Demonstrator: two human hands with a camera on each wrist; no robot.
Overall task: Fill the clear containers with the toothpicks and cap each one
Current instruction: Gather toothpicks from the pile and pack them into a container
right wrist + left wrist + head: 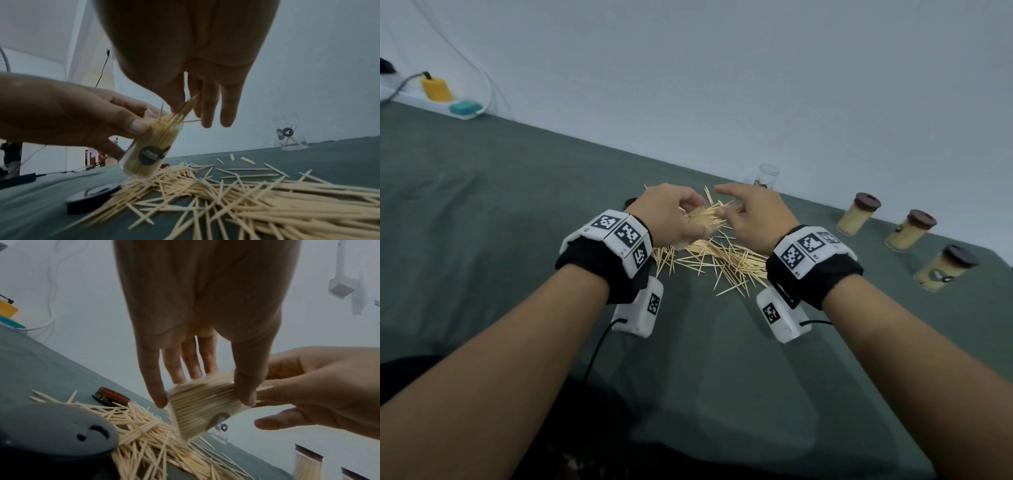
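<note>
Centre frame: left hand [671, 214] grips a tilted clear container [148, 151] packed with toothpicks [722, 260]; right hand [753, 217] pinches a bundle [185, 108] at its mouth, above the loose pile.

Container [697, 219] mostly hidden betw. both hands in head view; its label [151, 155] too blurred to read.

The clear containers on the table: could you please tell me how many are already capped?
3, standing in a row at the table's right: capped container one, two, three. Others may be out of view.
</note>
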